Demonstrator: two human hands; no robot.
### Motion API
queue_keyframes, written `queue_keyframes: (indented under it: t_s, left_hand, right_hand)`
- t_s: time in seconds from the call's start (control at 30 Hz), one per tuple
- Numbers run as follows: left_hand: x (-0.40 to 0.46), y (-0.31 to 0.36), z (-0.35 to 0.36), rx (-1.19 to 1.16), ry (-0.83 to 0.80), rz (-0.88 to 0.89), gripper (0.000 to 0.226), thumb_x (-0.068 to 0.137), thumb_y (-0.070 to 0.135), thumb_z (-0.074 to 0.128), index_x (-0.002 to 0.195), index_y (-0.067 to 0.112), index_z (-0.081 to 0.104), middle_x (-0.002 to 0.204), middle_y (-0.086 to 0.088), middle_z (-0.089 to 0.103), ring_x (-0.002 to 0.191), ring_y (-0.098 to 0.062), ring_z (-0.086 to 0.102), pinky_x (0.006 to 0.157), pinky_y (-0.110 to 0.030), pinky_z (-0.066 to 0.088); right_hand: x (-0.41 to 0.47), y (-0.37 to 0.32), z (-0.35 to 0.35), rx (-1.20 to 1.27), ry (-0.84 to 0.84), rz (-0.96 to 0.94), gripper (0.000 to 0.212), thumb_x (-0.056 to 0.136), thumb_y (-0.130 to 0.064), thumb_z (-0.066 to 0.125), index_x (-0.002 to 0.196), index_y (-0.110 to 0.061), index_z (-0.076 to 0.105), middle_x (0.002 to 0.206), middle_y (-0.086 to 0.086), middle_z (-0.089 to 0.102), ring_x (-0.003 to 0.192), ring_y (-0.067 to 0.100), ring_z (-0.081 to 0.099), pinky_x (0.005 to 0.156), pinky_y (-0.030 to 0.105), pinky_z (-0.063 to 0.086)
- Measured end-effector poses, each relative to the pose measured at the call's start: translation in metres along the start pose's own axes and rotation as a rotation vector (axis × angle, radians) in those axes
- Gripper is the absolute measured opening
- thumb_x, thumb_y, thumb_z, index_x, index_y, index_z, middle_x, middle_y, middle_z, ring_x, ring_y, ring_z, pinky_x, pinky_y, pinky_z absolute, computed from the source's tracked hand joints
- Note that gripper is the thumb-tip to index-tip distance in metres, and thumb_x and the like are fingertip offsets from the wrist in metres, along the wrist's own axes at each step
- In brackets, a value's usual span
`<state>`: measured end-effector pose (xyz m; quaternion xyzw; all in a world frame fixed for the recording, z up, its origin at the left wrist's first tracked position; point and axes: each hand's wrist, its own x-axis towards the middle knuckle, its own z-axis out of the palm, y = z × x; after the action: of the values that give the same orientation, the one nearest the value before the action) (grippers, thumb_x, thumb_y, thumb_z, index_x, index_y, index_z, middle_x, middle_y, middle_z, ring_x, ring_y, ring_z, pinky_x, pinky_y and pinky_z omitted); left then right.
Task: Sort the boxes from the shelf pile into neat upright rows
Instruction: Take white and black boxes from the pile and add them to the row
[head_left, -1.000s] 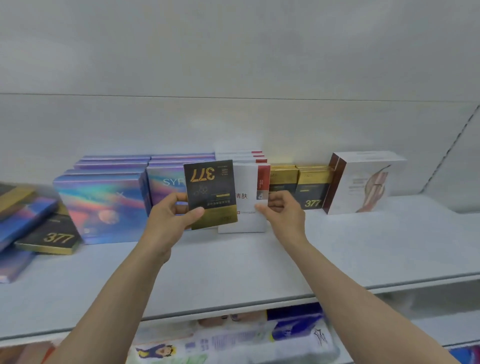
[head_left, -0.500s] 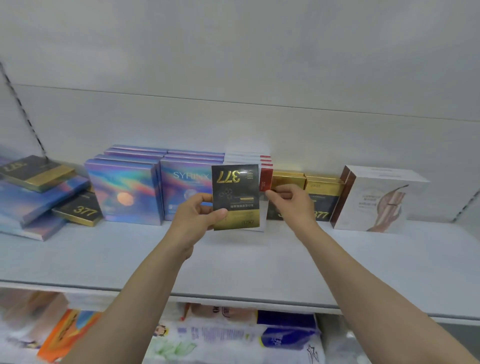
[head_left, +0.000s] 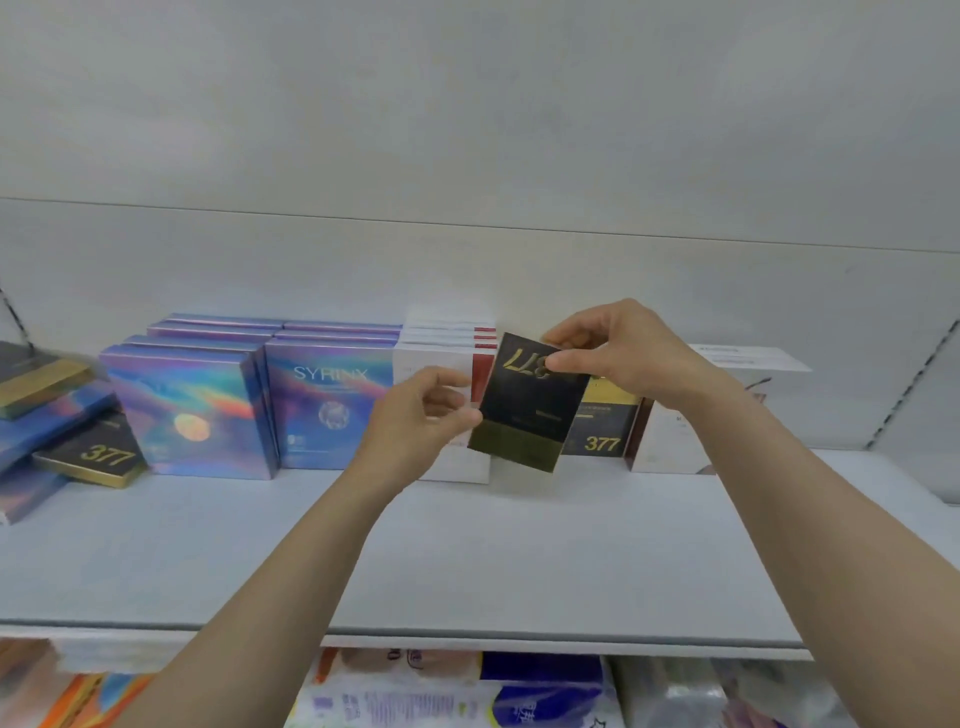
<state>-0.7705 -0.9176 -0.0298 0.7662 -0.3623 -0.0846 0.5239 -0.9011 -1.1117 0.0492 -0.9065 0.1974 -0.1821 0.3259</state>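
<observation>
While both hands — left hand (head_left: 423, 415), right hand (head_left: 618, 348) — pinch the black-and-gold box (head_left: 524, 410), the shelf (head_left: 467, 561) bears upright rows.

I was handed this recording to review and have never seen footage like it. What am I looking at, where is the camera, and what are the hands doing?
No machine here: a person wears a wide-angle camera on the head, so you look forward and down along their own bare arms at a store shelf.

The left hand and the right hand both pinch one black and gold box, held tilted in the air with its "377" upside down.

Standing upright in rows behind are iridescent boxes, one reading SYRINX, then white and red boxes, another black and gold 377 box and a white box at the right. At the far left lies the unsorted pile, with boxes flat and askew.
</observation>
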Motion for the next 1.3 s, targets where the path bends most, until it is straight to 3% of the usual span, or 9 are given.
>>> queue_keyframes:
  t_s: [0.17, 0.27, 0.4, 0.5, 0.63, 0.87, 0.97, 1.07, 1.3]
  left_hand:
    - [0.021, 0.005, 0.002, 0.017, 0.139, 0.113, 0.038, 0.082, 0.037, 0.074, 0.115, 0.032, 0.059, 0.107, 0.017, 0.062, 0.099, -0.001, 0.059, 0.075, -0.01, 0.045]
    - [0.023, 0.011, 0.008, -0.222, 0.04, 0.009, 0.042, 0.079, 0.04, 0.076, 0.115, 0.028, 0.057, 0.103, 0.015, 0.067, 0.092, 0.003, 0.064, 0.071, -0.015, 0.052]
    - [0.026, 0.026, 0.015, -0.547, -0.024, -0.074, 0.036, 0.084, 0.025, 0.073, 0.115, 0.014, 0.057, 0.104, -0.003, 0.072, 0.089, -0.013, 0.072, 0.072, -0.022, 0.057]
    - [0.031, 0.033, 0.015, -0.586, 0.03, -0.055, 0.029, 0.087, 0.017, 0.07, 0.114, 0.012, 0.06, 0.1, -0.005, 0.072, 0.086, -0.014, 0.072, 0.075, -0.025, 0.059]
    - [0.035, 0.039, 0.015, -0.467, -0.006, 0.001, 0.02, 0.088, 0.017, 0.068, 0.108, 0.016, 0.068, 0.098, -0.003, 0.074, 0.091, -0.016, 0.07, 0.083, -0.029, 0.058]
    - [0.034, 0.041, 0.019, -0.14, -0.019, 0.17, 0.027, 0.087, 0.026, 0.07, 0.114, 0.026, 0.067, 0.101, 0.003, 0.07, 0.094, -0.012, 0.064, 0.068, -0.009, 0.05]
    - [0.045, 0.021, 0.011, 0.347, 0.209, 0.335, 0.049, 0.083, 0.039, 0.072, 0.129, 0.033, 0.057, 0.126, 0.008, 0.061, 0.116, -0.01, 0.052, 0.091, -0.018, 0.043]
    - [0.056, 0.0, 0.004, 0.626, 0.172, 0.297, 0.07, 0.08, 0.05, 0.071, 0.142, 0.032, 0.045, 0.147, 0.004, 0.046, 0.139, -0.017, 0.035, 0.114, -0.038, 0.027]
    - [0.062, -0.02, 0.007, 0.846, 0.127, 0.314, 0.084, 0.08, 0.055, 0.069, 0.149, 0.028, 0.031, 0.156, 0.003, 0.032, 0.146, -0.017, 0.022, 0.12, -0.038, 0.007]
  right_hand:
    - [0.004, 0.022, -0.012, 0.183, 0.094, 0.059, 0.017, 0.083, -0.022, 0.079, 0.099, -0.021, 0.076, 0.089, 0.001, 0.076, 0.081, 0.015, 0.069, 0.072, 0.028, 0.054]
    - [0.002, 0.02, -0.016, 0.532, 0.161, 0.082, 0.013, 0.088, -0.014, 0.073, 0.1, -0.011, 0.07, 0.091, 0.008, 0.073, 0.083, 0.02, 0.069, 0.072, 0.035, 0.058]
    - [-0.009, 0.019, -0.003, 0.851, 0.089, 0.214, 0.022, 0.091, -0.011, 0.068, 0.109, -0.002, 0.061, 0.109, 0.012, 0.07, 0.098, 0.023, 0.071, 0.073, 0.035, 0.062]
    - [-0.016, 0.026, 0.007, 0.629, 0.062, 0.249, 0.027, 0.091, -0.022, 0.069, 0.114, -0.01, 0.06, 0.116, 0.009, 0.071, 0.103, 0.02, 0.071, 0.087, 0.041, 0.06]
    - [-0.019, 0.019, -0.012, 0.16, 0.35, 0.003, 0.063, 0.082, -0.042, 0.076, 0.137, -0.033, 0.047, 0.128, -0.014, 0.056, 0.117, 0.002, 0.052, 0.093, 0.027, 0.047]
    - [-0.011, 0.008, -0.016, -0.026, 0.144, -0.115, 0.025, 0.085, -0.028, 0.076, 0.108, -0.036, 0.072, 0.099, -0.02, 0.068, 0.095, -0.002, 0.058, 0.074, 0.016, 0.04]
    - [-0.004, 0.019, -0.025, -0.012, 0.178, -0.026, 0.021, 0.084, -0.024, 0.078, 0.102, -0.032, 0.073, 0.094, -0.016, 0.07, 0.092, 0.0, 0.061, 0.069, 0.015, 0.041]
    - [0.005, 0.033, -0.019, -0.051, 0.149, 0.041, 0.02, 0.083, -0.02, 0.079, 0.1, -0.03, 0.073, 0.091, -0.012, 0.069, 0.087, 0.004, 0.061, 0.065, 0.014, 0.04]
    - [0.028, 0.047, 0.026, -0.162, 0.086, 0.055, 0.024, 0.082, -0.024, 0.079, 0.105, -0.028, 0.074, 0.1, -0.006, 0.061, 0.094, 0.012, 0.059, 0.07, 0.015, 0.04]
